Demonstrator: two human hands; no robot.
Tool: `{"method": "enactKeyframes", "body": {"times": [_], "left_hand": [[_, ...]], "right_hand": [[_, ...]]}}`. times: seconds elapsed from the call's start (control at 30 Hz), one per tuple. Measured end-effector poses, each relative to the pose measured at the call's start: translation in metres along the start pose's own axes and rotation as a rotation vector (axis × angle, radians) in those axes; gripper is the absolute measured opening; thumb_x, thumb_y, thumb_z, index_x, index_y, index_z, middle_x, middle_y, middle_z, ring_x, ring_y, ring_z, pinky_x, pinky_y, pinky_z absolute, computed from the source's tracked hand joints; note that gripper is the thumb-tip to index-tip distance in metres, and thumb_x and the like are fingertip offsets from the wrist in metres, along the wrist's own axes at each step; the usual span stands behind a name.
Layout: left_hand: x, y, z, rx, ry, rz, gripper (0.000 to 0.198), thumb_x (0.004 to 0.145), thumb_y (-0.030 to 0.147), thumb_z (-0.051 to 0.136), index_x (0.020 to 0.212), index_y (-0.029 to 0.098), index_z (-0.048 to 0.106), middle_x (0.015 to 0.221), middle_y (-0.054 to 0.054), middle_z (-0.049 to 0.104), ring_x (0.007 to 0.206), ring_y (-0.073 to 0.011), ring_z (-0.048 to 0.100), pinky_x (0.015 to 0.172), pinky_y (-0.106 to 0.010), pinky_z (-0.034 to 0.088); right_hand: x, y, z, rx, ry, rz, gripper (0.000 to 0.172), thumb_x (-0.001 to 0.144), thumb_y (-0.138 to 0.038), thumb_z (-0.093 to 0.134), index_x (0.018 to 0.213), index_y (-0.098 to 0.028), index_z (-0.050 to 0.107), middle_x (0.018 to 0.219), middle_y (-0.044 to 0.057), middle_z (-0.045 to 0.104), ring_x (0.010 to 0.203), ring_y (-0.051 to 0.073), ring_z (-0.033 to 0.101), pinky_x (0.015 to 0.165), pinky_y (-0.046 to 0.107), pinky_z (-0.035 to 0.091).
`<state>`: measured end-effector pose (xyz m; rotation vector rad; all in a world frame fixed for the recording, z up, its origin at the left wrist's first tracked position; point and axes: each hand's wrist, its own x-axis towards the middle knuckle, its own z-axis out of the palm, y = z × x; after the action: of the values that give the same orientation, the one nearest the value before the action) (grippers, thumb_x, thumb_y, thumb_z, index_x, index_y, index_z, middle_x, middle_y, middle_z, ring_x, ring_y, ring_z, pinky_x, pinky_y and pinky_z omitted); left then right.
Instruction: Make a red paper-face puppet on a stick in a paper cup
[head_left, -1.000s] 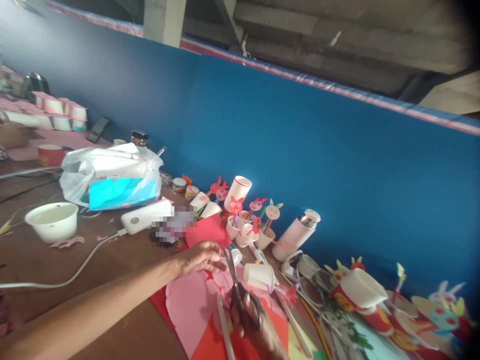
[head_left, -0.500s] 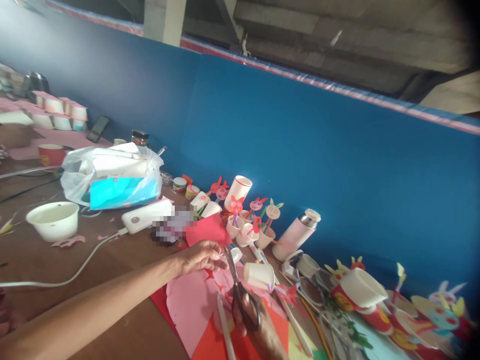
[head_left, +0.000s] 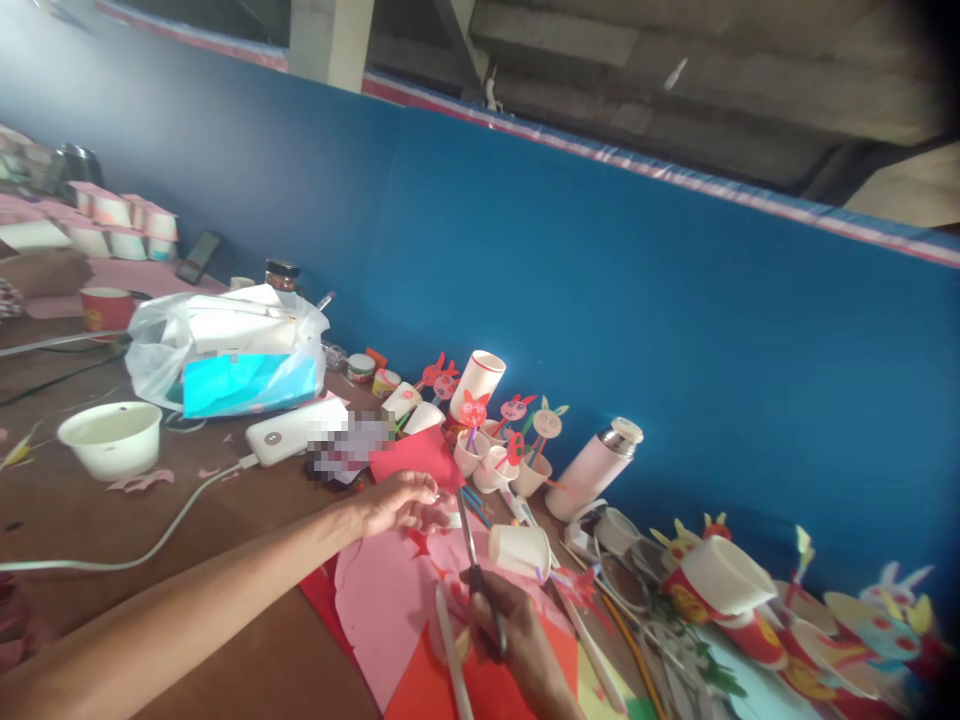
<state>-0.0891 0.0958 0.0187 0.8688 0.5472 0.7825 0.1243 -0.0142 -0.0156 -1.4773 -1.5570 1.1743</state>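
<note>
My right hand grips a pair of scissors with dark handles, their blades pointing up and away from me. To the left of the blades, my left hand is closed with its fingers curled; whatever is in them is too small to make out. A small white piece shows just by these fingertips. Below both hands lie a pink paper sheet and an orange-red sheet, with a white pen-like stick across them. A red paper lies behind my left hand, and a white paper cup rests on its side right of the scissors.
Several paper cups with animal-face cutouts stand along the blue wall. A pink thermos leans there. Left are a white bowl, a power bank with a cable and a plastic bag. Another person's hand is far left.
My right hand has turned the scissors, so the handles look narrower and the blades point a little differently. My left hand has shifted slightly, and less of the white piece beside it shows.
</note>
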Motion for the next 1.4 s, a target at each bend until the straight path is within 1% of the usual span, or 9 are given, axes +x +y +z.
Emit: {"method": "enactKeyframes", "body": {"times": [0.1,0.2,0.37,0.6,0.77,0.9,1.07,1.23,1.4], "left_hand": [[0.004,0.003,-0.009,-0.007,0.015,0.066,0.02,0.062,0.02,0.07,0.071,0.015,0.053,0.079,-0.004,0.063,0.061,-0.0154,0.06,0.061,-0.031,0.047],[0.005,0.004,-0.011,-0.012,0.014,0.088,0.017,0.066,0.021,0.068,0.073,0.015,0.054,0.077,-0.002,0.06,0.056,-0.0101,0.053,0.055,-0.027,0.046],[0.004,0.001,-0.003,0.005,-0.023,0.09,0.018,0.067,0.021,0.069,0.072,0.015,0.053,0.069,-0.001,0.056,0.054,-0.0088,0.049,0.054,-0.026,0.046],[0.0,0.008,0.0,0.057,-0.041,0.128,0.018,0.069,0.022,0.069,0.076,0.015,0.054,0.067,0.0,0.056,0.052,-0.0083,0.049,0.05,-0.023,0.045],[-0.002,0.009,0.001,0.056,-0.05,0.136,0.017,0.07,0.021,0.068,0.08,0.015,0.055,0.073,-0.001,0.058,0.054,-0.0082,0.051,0.052,-0.023,0.046],[-0.002,0.001,0.01,0.033,-0.075,0.116,0.02,0.069,0.023,0.068,0.082,0.015,0.054,0.073,-0.001,0.06,0.055,-0.0093,0.052,0.051,-0.023,0.047],[-0.004,-0.012,0.023,0.014,-0.121,0.07,0.016,0.07,0.02,0.065,0.08,0.014,0.054,0.072,-0.002,0.06,0.051,-0.0088,0.052,0.05,-0.023,0.046],[-0.004,-0.025,0.032,-0.001,-0.135,-0.003,0.016,0.069,0.019,0.063,0.081,0.015,0.054,0.07,-0.002,0.061,0.056,-0.0108,0.055,0.054,-0.025,0.046],[-0.003,-0.037,0.04,-0.004,-0.124,-0.095,0.02,0.065,0.017,0.064,0.082,0.015,0.053,0.069,-0.001,0.062,0.055,-0.0105,0.055,0.052,-0.023,0.043]], "right_hand": [[0.0,-0.001,0.005,-0.189,0.123,-0.02,0.047,0.078,-0.037,0.055,0.119,-0.014,0.053,0.054,-0.003,0.057,0.046,0.014,0.054,0.044,0.023,0.041],[-0.002,-0.001,0.005,-0.449,0.232,-0.121,0.042,0.082,-0.032,0.051,0.121,-0.017,0.054,0.08,0.007,0.07,0.071,0.021,0.065,0.06,0.027,0.047],[-0.006,-0.009,-0.001,-0.745,0.191,-0.177,0.04,0.086,-0.022,0.043,0.125,-0.017,0.052,0.099,0.012,0.069,0.087,0.025,0.066,0.072,0.032,0.048],[-0.009,-0.019,0.0,-1.063,0.132,-0.129,0.039,0.088,-0.018,0.041,0.126,-0.018,0.051,0.097,0.013,0.068,0.081,0.024,0.067,0.064,0.028,0.046],[-0.008,-0.011,0.004,-1.077,0.22,-0.347,0.021,0.087,-0.018,0.046,0.096,-0.02,0.064,0.087,0.007,0.067,0.073,0.019,0.065,0.058,0.024,0.042],[-0.004,-0.004,0.004,-1.023,0.336,-0.529,0.023,0.087,-0.016,0.042,0.079,-0.021,0.062,0.079,0.004,0.065,0.067,0.015,0.062,0.055,0.022,0.038],[-0.006,-0.007,0.001,-1.034,0.33,-0.612,0.026,0.087,-0.017,0.042,0.065,-0.022,0.056,0.065,0.001,0.061,0.062,0.017,0.058,0.049,0.024,0.034],[-0.008,-0.016,-0.004,-0.953,0.493,-0.695,0.016,0.089,-0.019,0.043,0.091,-0.022,0.059,0.075,0.003,0.062,0.07,0.019,0.057,0.059,0.027,0.041],[-0.007,-0.017,-0.01,-1.026,0.675,-0.843,0.019,0.088,-0.018,0.047,0.105,-0.017,0.055,0.09,0.009,0.061,0.082,0.023,0.055,0.069,0.034,0.044]]}}
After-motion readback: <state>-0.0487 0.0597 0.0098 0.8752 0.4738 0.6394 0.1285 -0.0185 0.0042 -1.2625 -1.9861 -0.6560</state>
